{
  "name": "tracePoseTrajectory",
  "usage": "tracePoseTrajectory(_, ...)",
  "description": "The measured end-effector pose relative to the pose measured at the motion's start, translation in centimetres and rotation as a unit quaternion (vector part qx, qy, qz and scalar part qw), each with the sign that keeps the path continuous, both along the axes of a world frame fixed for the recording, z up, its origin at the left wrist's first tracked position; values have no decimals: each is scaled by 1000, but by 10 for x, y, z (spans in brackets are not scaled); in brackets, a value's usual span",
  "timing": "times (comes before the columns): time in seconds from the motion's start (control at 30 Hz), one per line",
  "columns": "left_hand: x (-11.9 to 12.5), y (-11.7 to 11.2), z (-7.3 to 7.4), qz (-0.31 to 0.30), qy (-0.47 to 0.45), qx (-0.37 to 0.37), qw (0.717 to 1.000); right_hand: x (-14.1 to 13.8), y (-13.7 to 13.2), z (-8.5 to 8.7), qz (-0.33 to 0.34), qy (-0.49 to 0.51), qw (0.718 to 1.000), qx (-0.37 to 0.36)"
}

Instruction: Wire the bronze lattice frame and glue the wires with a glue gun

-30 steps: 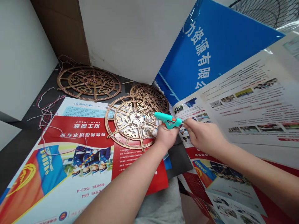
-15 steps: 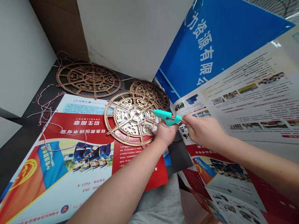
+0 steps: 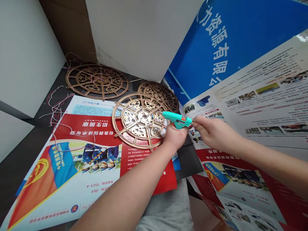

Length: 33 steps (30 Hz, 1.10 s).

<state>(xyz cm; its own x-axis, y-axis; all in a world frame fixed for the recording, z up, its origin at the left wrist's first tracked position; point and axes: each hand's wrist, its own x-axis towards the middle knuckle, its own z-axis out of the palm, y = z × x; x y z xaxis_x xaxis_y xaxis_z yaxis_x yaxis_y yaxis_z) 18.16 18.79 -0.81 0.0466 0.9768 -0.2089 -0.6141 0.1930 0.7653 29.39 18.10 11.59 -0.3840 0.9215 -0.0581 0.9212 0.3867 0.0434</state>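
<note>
- Head view: your left hand [image 3: 175,138] is clamped round the grip of the glue gun [image 3: 176,119], fist closed, with the nozzle pointing left over the rim of the near disc [image 3: 141,120].
- Your right hand [image 3: 211,133] sits at the glue gun's back end, fingertips bunched together there (can't tell if they pinch anything or just touch the rear).
- Why held so, my read: the left hand takes the weight and aims, the right steadies or works the rear. Both wrists seem to hang in the air, not braced.
- Glue gun is held off the surface, just right of the near disc, above the gap between poster [image 3: 79,154] and brochure [image 3: 264,106].
- Look of it: small, teal plastic body, orange patch near the rear, short barrel, roughly level. The nozzle tip is too small to read and no cord shows.
- Near disc: a gold openwork wheel, flat on the poster and overlapping a second disc [image 3: 160,96] behind it. A third disc [image 3: 97,80] lies well apart at the back left, with thin wires [image 3: 56,109] trailing beside it.
- Poster and brochure are likely spread as cover for the dark table [image 3: 14,166] (a guess). The blue board [image 3: 216,48] and white board [image 3: 139,35] lean upright behind.
</note>
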Motion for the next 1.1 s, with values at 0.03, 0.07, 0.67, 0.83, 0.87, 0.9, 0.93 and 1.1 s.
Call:
tracePoseTrajectory(0.03,0,0,-1,-4,4,12,1000,0,1,1,3,7,1000,-3)
tracePoseTrajectory(0.07,1,1,-2,-7,9,24,1000,1,1,1,6,15,1000,-6)
tracePoseTrajectory(0.67,-2,0,-1,2,53,72,996,-5,8,12,-33,85,989,-114)
tracePoseTrajectory(0.83,-2,0,0,11,60,78,995,-6,9,13,-31,90,988,-123)
tracePoseTrajectory(0.87,-2,0,-1,12,61,79,995,-6,10,12,-33,94,987,-124)
tracePoseTrajectory(0.9,-2,0,-1,13,63,79,995,-6,11,11,-34,99,987,-125)
tracePoseTrajectory(0.93,-2,0,-1,12,65,80,995,-6,11,11,-34,105,986,-127)
tracePoseTrajectory(1.1,-1,1,-3,13,79,73,994,-5,12,9,-37,119,983,-137)
